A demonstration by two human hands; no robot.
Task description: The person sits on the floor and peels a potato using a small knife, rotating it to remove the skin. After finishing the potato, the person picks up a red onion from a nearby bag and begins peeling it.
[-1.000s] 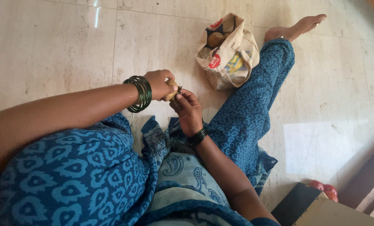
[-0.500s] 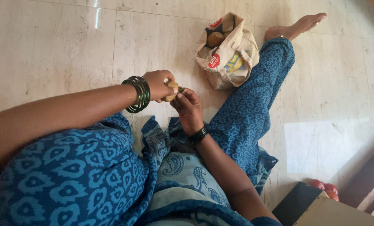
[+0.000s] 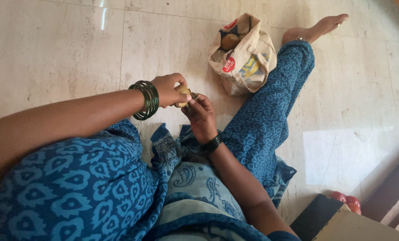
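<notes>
I sit on a pale tiled floor in blue patterned clothes. My left hand [image 3: 169, 90], with green bangles on the wrist, grips a small yellowish-brown potato [image 3: 183, 95]. My right hand [image 3: 200, 115], wearing a dark bangle, is closed against the potato's right side and pinches a thin dark tool or strip of peel; which one is too small to tell. Both hands meet above my lap.
A cloth bag [image 3: 243, 54] with more potatoes inside lies on the floor ahead, beside my outstretched right leg [image 3: 271, 111]. A dark-edged board or box [image 3: 338, 223] and red round things [image 3: 346, 201] sit at the lower right.
Both hands stay together on the potato; the left hand has turned it slightly and the right fingers have shifted a little along it.
</notes>
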